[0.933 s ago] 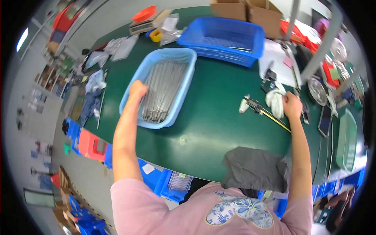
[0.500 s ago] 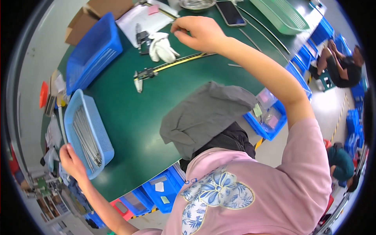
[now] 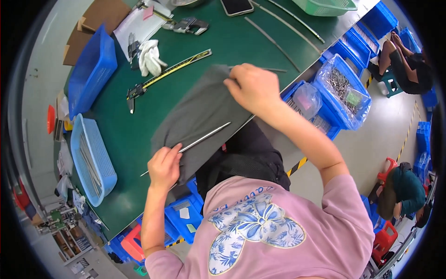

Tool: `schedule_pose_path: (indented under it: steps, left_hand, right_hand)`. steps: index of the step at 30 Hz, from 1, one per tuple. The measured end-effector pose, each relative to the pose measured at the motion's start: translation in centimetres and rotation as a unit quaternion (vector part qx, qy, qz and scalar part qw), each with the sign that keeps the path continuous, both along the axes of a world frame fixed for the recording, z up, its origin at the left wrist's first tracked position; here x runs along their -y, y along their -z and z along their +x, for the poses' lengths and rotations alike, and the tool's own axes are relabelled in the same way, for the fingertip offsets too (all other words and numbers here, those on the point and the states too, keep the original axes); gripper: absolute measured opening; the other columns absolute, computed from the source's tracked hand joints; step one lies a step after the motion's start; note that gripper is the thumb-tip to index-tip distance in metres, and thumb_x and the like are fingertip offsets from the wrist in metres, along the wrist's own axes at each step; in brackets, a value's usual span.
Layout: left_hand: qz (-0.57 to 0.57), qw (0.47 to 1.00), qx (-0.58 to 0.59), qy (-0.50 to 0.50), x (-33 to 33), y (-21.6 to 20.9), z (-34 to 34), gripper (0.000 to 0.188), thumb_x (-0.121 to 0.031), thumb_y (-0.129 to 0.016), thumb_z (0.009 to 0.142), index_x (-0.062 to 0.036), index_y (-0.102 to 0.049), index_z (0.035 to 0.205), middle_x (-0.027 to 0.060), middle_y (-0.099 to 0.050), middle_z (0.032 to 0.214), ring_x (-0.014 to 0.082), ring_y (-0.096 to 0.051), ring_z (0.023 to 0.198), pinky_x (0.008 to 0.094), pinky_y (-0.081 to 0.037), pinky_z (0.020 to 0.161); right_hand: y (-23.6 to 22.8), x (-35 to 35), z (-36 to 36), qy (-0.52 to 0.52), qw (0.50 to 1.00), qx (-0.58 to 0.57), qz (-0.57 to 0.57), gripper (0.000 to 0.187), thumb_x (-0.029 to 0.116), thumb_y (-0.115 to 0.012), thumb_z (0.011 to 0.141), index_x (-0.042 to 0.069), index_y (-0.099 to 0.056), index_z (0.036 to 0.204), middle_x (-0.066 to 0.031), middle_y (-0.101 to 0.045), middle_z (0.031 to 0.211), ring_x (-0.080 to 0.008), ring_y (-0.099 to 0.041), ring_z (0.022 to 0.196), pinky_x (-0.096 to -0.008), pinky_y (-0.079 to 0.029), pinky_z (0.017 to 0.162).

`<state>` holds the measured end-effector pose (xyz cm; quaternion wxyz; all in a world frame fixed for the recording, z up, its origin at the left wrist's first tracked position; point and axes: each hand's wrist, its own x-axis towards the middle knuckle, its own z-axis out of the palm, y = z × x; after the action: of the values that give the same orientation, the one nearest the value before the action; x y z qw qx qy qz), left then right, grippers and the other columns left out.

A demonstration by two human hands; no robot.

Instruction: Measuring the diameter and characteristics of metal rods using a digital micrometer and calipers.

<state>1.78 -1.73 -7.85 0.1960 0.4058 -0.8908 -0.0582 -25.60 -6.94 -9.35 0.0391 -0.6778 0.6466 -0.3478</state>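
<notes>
My left hand [image 3: 164, 168] is closed around a thin shiny metal rod [image 3: 206, 136], which slants up to the right over a dark grey cloth [image 3: 197, 104]. The rod's other end pokes out to the left of that hand. The cloth lies across the near edge of the green table [image 3: 125, 149] and hangs towards my lap. At its far right corner my right hand [image 3: 256, 89] has its fingers curled onto the cloth. To the left, a light blue basket [image 3: 110, 176] holds several similar rods [image 3: 89, 162].
Beyond the cloth lie a digital caliper [image 3: 174, 69], a white glove [image 3: 149, 58], a micrometer [image 3: 188, 26] and a phone [image 3: 237, 6]. Long thin strips [image 3: 274, 44] lie at the far right. Blue bins [image 3: 341, 123] stand beside the table; two people sit farther right.
My left hand has come from the basket to the cloth with a rod in it. My right hand has moved down from the far tabletop to the cloth, which is now spread out more.
</notes>
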Motion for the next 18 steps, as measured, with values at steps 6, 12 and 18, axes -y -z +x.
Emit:
schedule_pose_path:
  steps: [6, 12, 18]
  left_hand:
    - [0.007, 0.999, 0.006, -0.045, 0.5, -1.0, 0.7, 0.017, -0.004, -0.062, 0.065, -0.0034, -0.061, 0.083, 0.007, -0.049, 0.062, 0.022, -0.048, 0.052, 0.0305, -0.04, 0.047]
    - [-0.046, 0.999, 0.029, 0.0, 1.3, -1.6, -2.1, 0.018, -0.004, -0.063, 0.063, -0.004, -0.06, 0.082, 0.006, -0.049, 0.064, 0.0208, -0.049, 0.054, 0.0294, -0.04, 0.047]
    - [-0.068, 0.996, 0.028, 0.046, 0.4, 0.5, -0.7, 0.028, -0.005, -0.066, 0.059, -0.005, -0.061, 0.087, 0.0036, -0.048, 0.064, 0.0181, -0.047, 0.053, 0.0272, -0.039, 0.045]
  right_hand:
    - [-0.9, 0.9, -4.0, -0.01, 0.999, -0.029, -0.044, 0.012, 0.019, -0.061, 0.067, 0.009, -0.058, 0.072, -0.0045, -0.052, 0.07, -0.0225, -0.054, 0.068, -0.0329, -0.044, 0.059]
    - [-0.4, -0.1, -6.2, -0.042, 0.988, -0.148, -0.029, 0.009, 0.014, -0.056, 0.07, 0.006, -0.054, 0.07, -0.0069, -0.051, 0.075, -0.0253, -0.051, 0.071, -0.034, -0.043, 0.06]
    - [-1.6, -3.5, -2.8, 0.03, 0.997, 0.061, 0.033, 0.014, 0.011, -0.05, 0.074, 0.002, -0.042, 0.082, -0.0151, -0.053, 0.06, -0.0332, -0.054, 0.056, -0.0424, -0.042, 0.05]
